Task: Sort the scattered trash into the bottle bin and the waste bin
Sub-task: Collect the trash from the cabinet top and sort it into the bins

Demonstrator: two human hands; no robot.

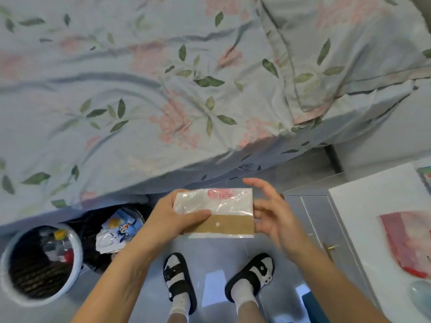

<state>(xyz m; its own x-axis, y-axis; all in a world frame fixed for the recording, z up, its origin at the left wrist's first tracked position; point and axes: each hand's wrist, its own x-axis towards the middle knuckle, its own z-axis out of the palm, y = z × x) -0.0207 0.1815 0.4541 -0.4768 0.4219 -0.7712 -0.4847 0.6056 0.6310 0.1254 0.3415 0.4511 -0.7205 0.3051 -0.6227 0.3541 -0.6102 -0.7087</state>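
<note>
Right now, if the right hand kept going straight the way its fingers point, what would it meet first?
The right hand is open, fingers pointing left toward the plastic packet that the left hand grips. It would likely meet the packet's right edge first; they look almost touching, though depth is unclear.

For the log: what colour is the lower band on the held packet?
Brown, cardboard-like, on the packet in the left hand; head view.

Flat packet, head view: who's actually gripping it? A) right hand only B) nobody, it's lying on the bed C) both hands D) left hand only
D: the left hand holds the flat packet at its left end with the thumb across the front, while the right hand hovers by the right edge with fingers spread, not curled round it.
</note>
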